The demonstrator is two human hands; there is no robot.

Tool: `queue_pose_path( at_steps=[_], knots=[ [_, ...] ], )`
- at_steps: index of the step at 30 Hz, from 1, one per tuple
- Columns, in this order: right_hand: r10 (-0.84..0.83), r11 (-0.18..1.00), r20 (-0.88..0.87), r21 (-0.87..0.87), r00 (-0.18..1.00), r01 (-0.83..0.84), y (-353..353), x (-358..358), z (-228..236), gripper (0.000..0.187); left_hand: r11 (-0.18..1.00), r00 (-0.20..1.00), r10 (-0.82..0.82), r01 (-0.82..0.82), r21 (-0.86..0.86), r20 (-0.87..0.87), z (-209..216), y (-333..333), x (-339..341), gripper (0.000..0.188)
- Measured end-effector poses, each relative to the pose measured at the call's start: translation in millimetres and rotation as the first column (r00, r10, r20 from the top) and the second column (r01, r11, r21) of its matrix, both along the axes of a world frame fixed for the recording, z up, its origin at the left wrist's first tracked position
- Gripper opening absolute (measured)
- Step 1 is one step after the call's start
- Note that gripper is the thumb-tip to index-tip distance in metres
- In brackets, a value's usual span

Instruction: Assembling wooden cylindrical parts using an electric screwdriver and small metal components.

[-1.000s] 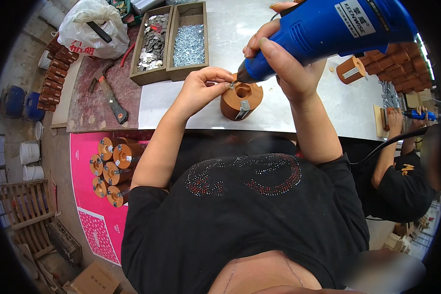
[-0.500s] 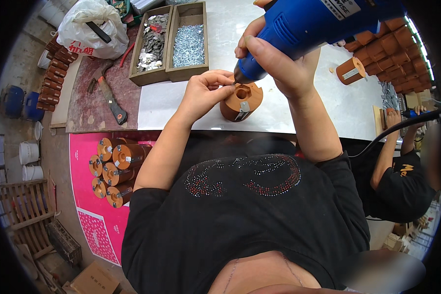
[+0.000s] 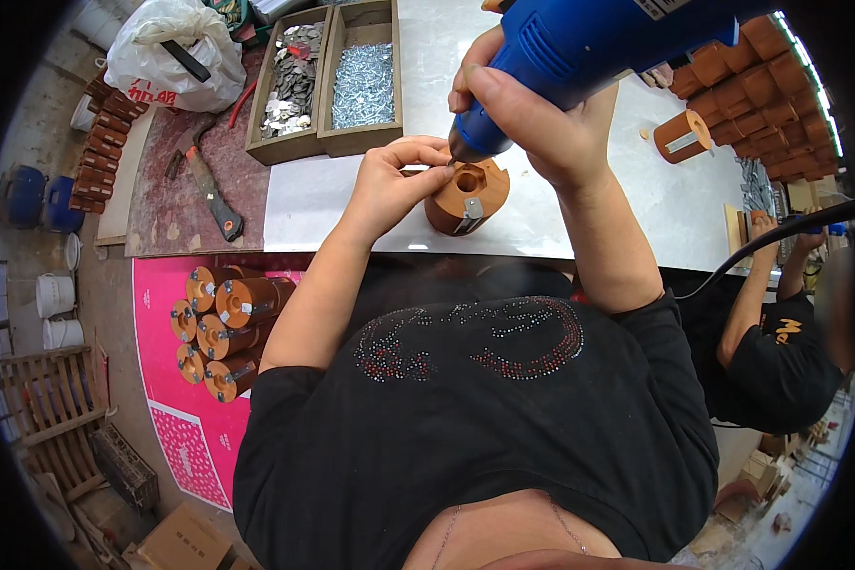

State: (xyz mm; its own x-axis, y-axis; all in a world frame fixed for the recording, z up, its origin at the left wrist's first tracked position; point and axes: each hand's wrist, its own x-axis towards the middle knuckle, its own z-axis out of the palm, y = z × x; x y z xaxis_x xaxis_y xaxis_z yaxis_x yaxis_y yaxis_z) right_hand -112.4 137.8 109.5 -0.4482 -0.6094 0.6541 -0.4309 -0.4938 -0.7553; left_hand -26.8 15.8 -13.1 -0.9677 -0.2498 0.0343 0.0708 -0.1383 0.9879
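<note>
A round brown wooden piece [image 3: 458, 190] with a central hole stands on the white-covered table before me, a small metal plate [image 3: 473, 208] on its near side. My right hand [image 3: 546, 123] grips a blue electric drill [image 3: 559, 47] above it, the tip pointing down at the far left of its top. My left hand [image 3: 396, 180] is closed in a pinch there, its fingertips next to the drill tip. Whatever small part is between those fingers is hidden.
Wooden trays of metal plates [image 3: 294, 81] and screws [image 3: 362, 87] stand at the back left, near a hammer-like tool [image 3: 214, 195]. Finished-looking brown cylinders [image 3: 247, 302] lie on pink sheeting at left. Another cylinder [image 3: 682, 137] lies right, near stacks [image 3: 755, 85] and a co-worker [image 3: 779, 351].
The view shifts slightly. The drill and my right hand have moved a little to the left; my left hand keeps its pinch at the wooden piece.
</note>
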Motion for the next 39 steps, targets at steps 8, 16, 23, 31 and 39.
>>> queue_pose_path(
  at_steps=[8, 16, 23, 31, 39],
  knots=[
    [-0.061, 0.993, 0.132, 0.111, 0.989, 0.046, 4.1, 2.9, -3.5, 0.025, 1.000, 1.000, 0.019, -0.019, -0.012, 0.003, -0.7, 1.0, 0.4, 0.008],
    [-0.094, 0.993, 0.062, 0.083, 0.994, 0.089, 0.6, 1.4, -1.9, 0.024, 0.999, 0.999, 0.030, -0.030, -0.012, 0.018, -0.4, 2.1, 0.6, 0.009],
    [-0.010, 0.997, 0.232, 0.078, 0.973, -0.008, 2.0, 1.5, 1.0, 0.020, 0.999, 0.999, 0.047, -0.047, 0.002, 0.010, -0.3, 4.6, 0.3, 0.009],
    [-0.032, 0.999, -0.004, 0.032, 0.999, 0.032, -6.5, -0.8, 6.7, 0.011, 0.997, 0.997, 0.066, -0.067, 0.045, 0.035, 0.2, 10.0, 2.2, 0.012],
    [0.017, 0.999, 0.187, 0.045, 0.982, -0.026, -7.1, -3.5, 0.2, 0.030, 0.999, 0.999, 0.040, -0.040, 0.023, 0.032, -0.2, 9.4, 1.8, 0.012]
  ],
)
